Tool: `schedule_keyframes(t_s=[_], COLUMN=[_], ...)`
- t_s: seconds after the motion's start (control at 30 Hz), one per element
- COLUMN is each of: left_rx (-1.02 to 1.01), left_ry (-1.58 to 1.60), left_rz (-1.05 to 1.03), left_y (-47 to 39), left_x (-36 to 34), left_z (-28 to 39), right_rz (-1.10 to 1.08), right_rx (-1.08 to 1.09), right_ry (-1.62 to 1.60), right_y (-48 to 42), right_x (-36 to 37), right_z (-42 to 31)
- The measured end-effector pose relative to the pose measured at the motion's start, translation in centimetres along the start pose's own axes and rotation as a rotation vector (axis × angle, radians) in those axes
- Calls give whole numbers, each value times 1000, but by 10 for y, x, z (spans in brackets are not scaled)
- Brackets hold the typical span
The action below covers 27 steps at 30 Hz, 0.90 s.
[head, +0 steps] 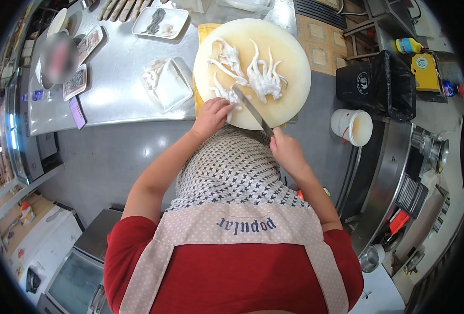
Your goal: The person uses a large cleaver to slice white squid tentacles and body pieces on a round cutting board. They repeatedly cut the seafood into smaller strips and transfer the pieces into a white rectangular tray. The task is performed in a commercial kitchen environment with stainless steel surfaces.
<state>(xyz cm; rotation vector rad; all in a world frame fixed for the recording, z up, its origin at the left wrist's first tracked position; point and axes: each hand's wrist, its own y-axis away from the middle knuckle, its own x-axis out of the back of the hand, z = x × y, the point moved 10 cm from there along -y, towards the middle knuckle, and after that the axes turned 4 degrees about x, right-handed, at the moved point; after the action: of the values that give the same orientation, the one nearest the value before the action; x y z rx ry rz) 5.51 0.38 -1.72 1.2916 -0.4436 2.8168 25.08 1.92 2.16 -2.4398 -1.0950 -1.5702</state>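
A round, pale cutting board lies before me with whitish tentacled seafood on it, apparently squid or octopus. My left hand rests at the board's near left, its bent fingertips holding down a small tentacled piece. My right hand is shut around the handle of a kitchen knife. The blade slants up and left across the board, its tip beside the held piece. A larger piece with spread tentacles lies to the right of the tip. Another tentacled piece is farther back on the left.
A yellow cloth shows under the board on a steel table. Left of it sits a plastic-wrapped tray with pale seafood; a white tray holds grey strands. A phone lies by the edge. A white bucket stands right.
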Motion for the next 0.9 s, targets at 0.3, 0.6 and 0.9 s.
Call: schedule_keyframes(t_s=[0.3,0.6,0.9], left_rx=[11,75,66], left_ry=[-51,-59,-149], left_rz=[55,42,-37], left_y=[0,-3,-1], left_x=[0,2,6], left_z=[0,-2,-9], right_rz=[-146,-206,-239], right_rx=[105,53,-16], right_ry=[222,234,179], right_y=[-2,-52,-36], right_x=[0,-50,-51], right_z=[-25,-29,2])
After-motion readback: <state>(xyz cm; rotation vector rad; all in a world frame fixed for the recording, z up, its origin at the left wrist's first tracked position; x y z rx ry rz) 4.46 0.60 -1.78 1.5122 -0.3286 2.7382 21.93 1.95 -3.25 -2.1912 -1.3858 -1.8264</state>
